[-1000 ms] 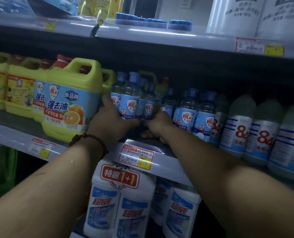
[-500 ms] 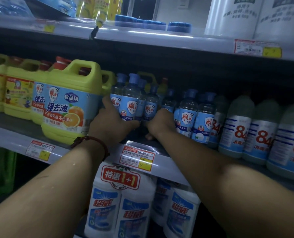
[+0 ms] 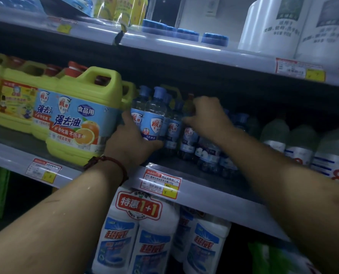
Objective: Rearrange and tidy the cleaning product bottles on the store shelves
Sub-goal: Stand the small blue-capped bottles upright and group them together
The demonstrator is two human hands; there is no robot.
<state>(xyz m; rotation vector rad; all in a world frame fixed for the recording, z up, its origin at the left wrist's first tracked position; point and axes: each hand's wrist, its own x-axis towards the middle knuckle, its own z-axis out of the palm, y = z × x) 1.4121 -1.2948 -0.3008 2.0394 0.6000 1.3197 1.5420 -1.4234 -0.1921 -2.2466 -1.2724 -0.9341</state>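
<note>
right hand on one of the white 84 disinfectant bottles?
No, the right hand is among the small clear blue-capped bottles, left of the white 84 disinfectant bottles.

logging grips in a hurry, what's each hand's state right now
Left hand: holding the front small bottle.
Right hand: fingers curled among the neighbouring bottles; whether it grips one cannot be told.

Blue-cap bottles (image 3: 187,139) partly hidden behind right hand (image 3: 208,115); white jugs (image 3: 271,26) cut off.
</note>
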